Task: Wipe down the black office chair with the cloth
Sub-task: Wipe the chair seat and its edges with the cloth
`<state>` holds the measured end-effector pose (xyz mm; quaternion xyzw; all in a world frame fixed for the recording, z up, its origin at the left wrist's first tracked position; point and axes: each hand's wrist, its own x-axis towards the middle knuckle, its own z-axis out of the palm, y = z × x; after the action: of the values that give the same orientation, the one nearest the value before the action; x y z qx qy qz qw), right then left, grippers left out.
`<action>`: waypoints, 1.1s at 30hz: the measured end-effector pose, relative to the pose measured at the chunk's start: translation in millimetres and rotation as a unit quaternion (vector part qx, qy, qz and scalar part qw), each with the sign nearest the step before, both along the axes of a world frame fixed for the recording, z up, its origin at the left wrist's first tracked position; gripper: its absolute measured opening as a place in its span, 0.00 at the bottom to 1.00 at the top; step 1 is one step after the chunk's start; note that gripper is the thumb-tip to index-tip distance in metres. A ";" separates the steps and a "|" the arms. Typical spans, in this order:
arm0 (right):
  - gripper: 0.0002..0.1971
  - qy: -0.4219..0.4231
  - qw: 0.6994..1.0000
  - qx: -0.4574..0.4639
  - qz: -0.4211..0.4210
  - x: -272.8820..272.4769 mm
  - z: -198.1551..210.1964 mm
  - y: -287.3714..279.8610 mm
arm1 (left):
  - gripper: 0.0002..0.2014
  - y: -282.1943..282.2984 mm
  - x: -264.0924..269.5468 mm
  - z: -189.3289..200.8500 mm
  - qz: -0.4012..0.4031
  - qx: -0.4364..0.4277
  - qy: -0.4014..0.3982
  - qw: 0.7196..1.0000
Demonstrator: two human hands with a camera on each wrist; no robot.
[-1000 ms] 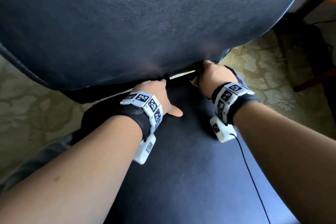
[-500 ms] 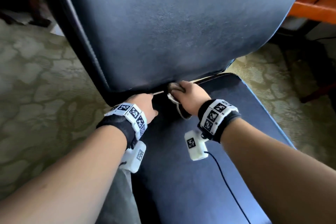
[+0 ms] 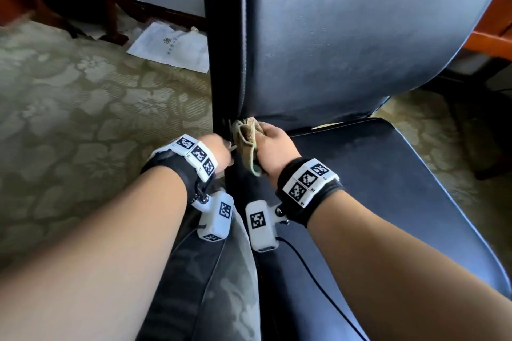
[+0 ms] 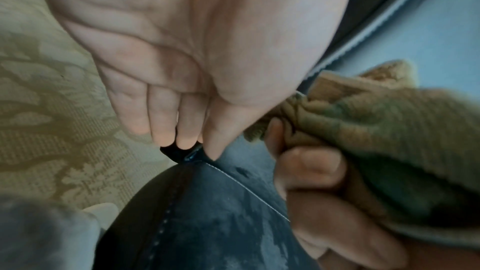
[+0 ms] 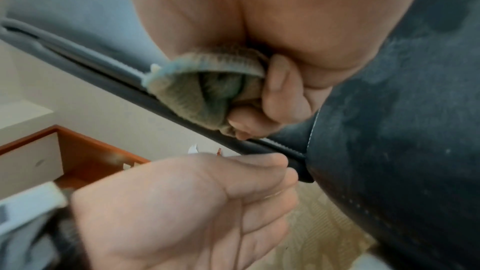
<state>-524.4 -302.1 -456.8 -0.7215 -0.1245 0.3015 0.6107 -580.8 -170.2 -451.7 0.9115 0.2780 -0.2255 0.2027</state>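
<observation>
The black office chair (image 3: 346,36) occupies the centre and right of the head view, with its backrest upright at the far side and its seat (image 3: 374,188) extending toward the near right. The right hand (image 3: 273,147) grips a bunched tan-green cloth (image 3: 246,141), fingers curled round it, and holds it against the lower left corner of the backrest, where backrest and seat meet. In the right wrist view the cloth (image 5: 205,87) presses on the piped edge of the backrest, and the curled fingers (image 5: 280,89) clamp the fabric into the palm.

The left hand (image 3: 219,152) sits just left of the cloth, at the left edge of the chair. In the left wrist view its fingers (image 4: 166,114) lie straight and close together, with the tips touching the dark corner of the chair at the seam; they hold nothing. The seat surface near the seam shows pale, patchy smears.

A patterned olive carpet (image 3: 83,119) covers the floor. A white sheet of paper (image 3: 171,47) lies on the carpet at the far left, near reddish wooden furniture legs (image 3: 110,8). A thin black cable (image 3: 318,279) runs from the right wrist unit toward the near edge.
</observation>
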 end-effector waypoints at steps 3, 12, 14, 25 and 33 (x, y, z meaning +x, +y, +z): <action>0.13 -0.018 0.999 -0.017 -0.030 8.5 -2.8 1.3 | 0.19 7.7 -4.7 1.6 0.001 0.003 0.008 1.000; 0.17 -0.067 0.973 -0.098 -0.197 45.6 -14.2 -32.1 | 0.22 5.5 9.7 4.6 -0.016 -0.015 -0.002 1.000; 0.14 -0.071 0.967 -0.120 -0.213 55.1 -15.1 -45.0 | 0.21 1.0 16.0 4.6 -0.020 -0.022 -0.006 1.000; 0.19 -0.334 0.793 -0.473 0.187 93.6 -44.7 -53.4 | 0.43 -72.5 63.3 -38.5 -0.077 0.051 0.020 0.996; 0.26 -0.334 0.762 -0.548 0.083 173.7 -36.4 -106.8 | 0.54 -71.5 77.4 -48.1 -0.082 0.071 0.039 0.993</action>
<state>-350.7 -408.9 -493.1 -0.9752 -0.1935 0.1077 0.0034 -503.4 -241.8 -499.8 0.9338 0.2253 -0.2564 0.1073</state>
